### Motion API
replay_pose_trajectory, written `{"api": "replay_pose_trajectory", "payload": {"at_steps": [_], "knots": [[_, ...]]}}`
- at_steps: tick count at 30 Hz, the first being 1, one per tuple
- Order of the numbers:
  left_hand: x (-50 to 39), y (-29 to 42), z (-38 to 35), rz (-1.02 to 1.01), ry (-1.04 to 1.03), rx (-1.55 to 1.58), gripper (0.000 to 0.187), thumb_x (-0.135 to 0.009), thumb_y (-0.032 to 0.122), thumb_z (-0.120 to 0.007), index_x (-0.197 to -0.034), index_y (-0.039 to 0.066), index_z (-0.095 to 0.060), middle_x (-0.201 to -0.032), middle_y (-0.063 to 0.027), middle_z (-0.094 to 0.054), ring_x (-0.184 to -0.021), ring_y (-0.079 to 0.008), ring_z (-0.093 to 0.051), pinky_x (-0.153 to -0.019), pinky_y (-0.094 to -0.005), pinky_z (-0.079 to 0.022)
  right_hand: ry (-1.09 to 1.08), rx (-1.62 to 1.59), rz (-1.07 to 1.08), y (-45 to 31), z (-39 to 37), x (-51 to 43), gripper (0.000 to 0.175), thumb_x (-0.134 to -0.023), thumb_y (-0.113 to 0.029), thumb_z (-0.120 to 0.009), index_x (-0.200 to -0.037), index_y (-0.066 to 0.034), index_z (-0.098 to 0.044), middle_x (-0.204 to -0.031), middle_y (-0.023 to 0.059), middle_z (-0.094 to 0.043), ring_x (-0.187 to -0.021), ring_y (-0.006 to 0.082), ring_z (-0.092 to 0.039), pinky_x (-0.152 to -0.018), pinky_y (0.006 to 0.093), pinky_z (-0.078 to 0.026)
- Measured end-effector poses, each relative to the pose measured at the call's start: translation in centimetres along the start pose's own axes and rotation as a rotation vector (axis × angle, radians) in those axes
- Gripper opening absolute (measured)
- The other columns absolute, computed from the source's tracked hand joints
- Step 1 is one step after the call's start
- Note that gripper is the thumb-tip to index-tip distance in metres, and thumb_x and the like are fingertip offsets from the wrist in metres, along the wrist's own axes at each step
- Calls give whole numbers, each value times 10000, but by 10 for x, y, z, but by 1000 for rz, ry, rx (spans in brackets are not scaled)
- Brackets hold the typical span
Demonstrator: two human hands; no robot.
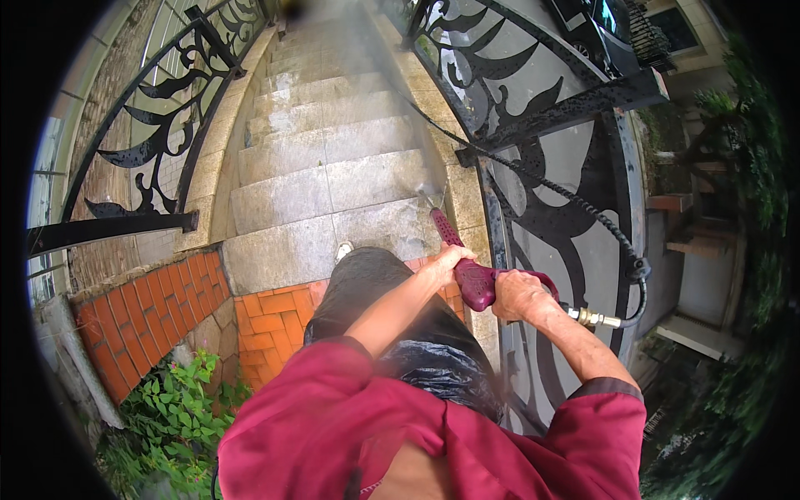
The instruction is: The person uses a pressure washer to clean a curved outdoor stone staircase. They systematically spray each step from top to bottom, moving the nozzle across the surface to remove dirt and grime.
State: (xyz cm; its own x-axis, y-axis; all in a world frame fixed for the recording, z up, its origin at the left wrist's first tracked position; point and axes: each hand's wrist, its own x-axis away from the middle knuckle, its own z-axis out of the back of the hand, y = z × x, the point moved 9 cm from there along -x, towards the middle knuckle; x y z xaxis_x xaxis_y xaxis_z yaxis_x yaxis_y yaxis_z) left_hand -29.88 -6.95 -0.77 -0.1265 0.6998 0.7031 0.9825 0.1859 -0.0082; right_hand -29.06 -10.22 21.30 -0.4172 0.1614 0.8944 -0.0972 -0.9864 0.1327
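A dark red pressure washer gun points ahead and down over stone steps. My right hand grips its rear handle. My left hand holds the gun's body, just behind the perforated front sleeve. From the thin metal lance at the front, spray meets the edge of a near step, beside the right kerb. A brass fitting joins the gun's rear to a black high-pressure hose, which loops forward over the right railing and towards the upper steps. Mist blurs the top of the flight.
Black metal railings with leaf shapes stand on the left and right, on stone kerbs. Orange brick paving lies under me, and a low brick wall and leafy plants are at the left. A white shoe tip shows on the step.
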Motion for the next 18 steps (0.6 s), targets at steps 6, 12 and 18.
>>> {"api": "replay_pose_trajectory", "payload": {"at_steps": [6, 12, 18], "knots": [[-14, 13, -20, -43, -74, 63, 57, -809, 38, -617, -812, 0, -576, -814, -148, -636, -772, -273, -667, -750, -423, -565, 1, 138, 14, -2, 33, -8, 335, -795, -217, -640, -1037, 7, -696, -1063, 201, -695, -1033, 300, -675, -882, 392, -539], [-12, 16, -10, 12, -70, 114, 88, -838, 108, -606, -855, 24, -589, -853, -139, -661, -786, -274, -656, -780, -422, -538, -65, 140, 52, -12, 48, -11, 352, -784, -221, -654, -1053, 4, -689, -1061, 197, -696, -1040, 308, -670, -878, 398, -540], [8, 32, 13, -24, -1, 126, 89, -860, 141, -598, -851, 52, -591, -838, -124, -661, -795, -273, -649, -777, -432, -523, -105, 175, 114, -31, 59, -11, 335, -765, -219, -651, -1006, 9, -702, -1030, 215, -696, -1028, 324, -672, -864, 410, -544]]}}
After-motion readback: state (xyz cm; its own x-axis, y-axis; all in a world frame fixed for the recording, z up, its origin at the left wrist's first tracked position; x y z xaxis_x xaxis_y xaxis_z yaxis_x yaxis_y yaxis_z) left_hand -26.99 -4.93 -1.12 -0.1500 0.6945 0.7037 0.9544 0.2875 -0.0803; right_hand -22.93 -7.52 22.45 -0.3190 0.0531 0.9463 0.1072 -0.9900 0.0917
